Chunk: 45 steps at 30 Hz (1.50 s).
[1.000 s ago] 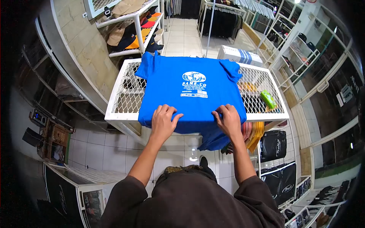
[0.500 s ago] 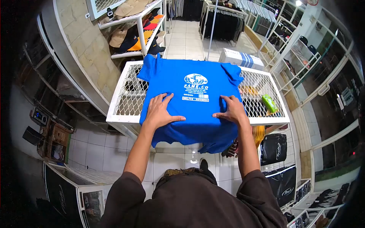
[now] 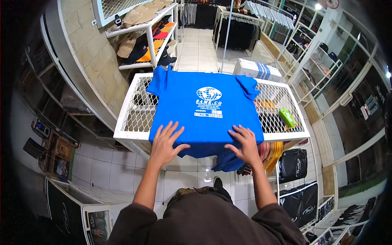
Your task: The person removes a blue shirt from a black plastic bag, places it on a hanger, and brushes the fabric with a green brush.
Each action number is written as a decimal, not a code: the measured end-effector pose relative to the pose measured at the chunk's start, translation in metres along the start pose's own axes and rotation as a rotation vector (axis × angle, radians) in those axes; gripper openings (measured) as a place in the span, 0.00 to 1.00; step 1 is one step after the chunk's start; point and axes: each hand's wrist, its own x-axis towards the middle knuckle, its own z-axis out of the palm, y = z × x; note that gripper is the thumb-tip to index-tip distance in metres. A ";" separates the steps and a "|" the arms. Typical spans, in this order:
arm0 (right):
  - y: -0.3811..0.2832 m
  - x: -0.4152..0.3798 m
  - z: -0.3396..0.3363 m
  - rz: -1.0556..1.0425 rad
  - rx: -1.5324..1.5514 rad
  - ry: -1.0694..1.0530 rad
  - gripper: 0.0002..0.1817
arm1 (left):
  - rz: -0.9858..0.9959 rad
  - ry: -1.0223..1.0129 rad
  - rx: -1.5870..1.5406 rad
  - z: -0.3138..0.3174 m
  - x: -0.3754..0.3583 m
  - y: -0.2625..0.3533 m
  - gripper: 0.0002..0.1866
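Observation:
A blue T-shirt [image 3: 179, 102] with a white globe print lies spread across a white mesh-topped table [image 3: 126, 134], its lower part hanging over the near edge. At the left of that near edge, my left hand [image 3: 164, 145] rests on the fabric, fingers spread. My right hand [image 3: 245, 145] lies over the shirt's near right part, its fingers also apart. Neither hand grips the cloth. The collar end points away from me, and both sleeves reach out towards the table's far corners.
On the table's right side lies a green packet [image 3: 287, 117]. A white box with blue stripes [image 3: 258, 70] stands behind the table. To the left, a rack [image 3: 152, 43] carries several caps. Black packages [image 3: 292, 166] sit at the lower right, near hanging striped cloth [image 3: 274, 156].
Both hands have slid towards me, from the middle of the shirt to its near edge. More of the shirt lies flat, and less hangs down in front.

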 end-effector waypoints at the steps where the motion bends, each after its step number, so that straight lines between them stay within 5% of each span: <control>1: 0.002 -0.012 0.006 0.001 -0.034 0.082 0.24 | 0.055 0.087 0.003 -0.002 -0.009 0.000 0.24; 8: -0.003 -0.022 0.004 0.007 -0.026 0.173 0.15 | 0.084 0.373 -0.095 0.011 -0.017 -0.006 0.08; 14: -0.040 -0.039 -0.025 0.061 -0.021 0.116 0.04 | 0.005 0.247 -0.238 -0.024 -0.046 0.022 0.03; 24: -0.011 0.042 0.020 0.113 -0.106 0.233 0.08 | -0.005 0.264 -0.095 0.008 0.036 0.020 0.12; 29: -0.010 0.044 0.036 0.233 -0.175 0.342 0.18 | -0.036 0.284 -0.066 0.023 0.043 0.012 0.20; 38: -0.009 0.061 0.012 0.273 -0.248 0.101 0.27 | -0.053 0.243 0.019 0.023 0.044 0.012 0.24; 45: 0.030 0.176 0.030 0.090 -0.058 -0.017 0.19 | -0.130 0.086 -0.037 -0.001 0.068 0.016 0.23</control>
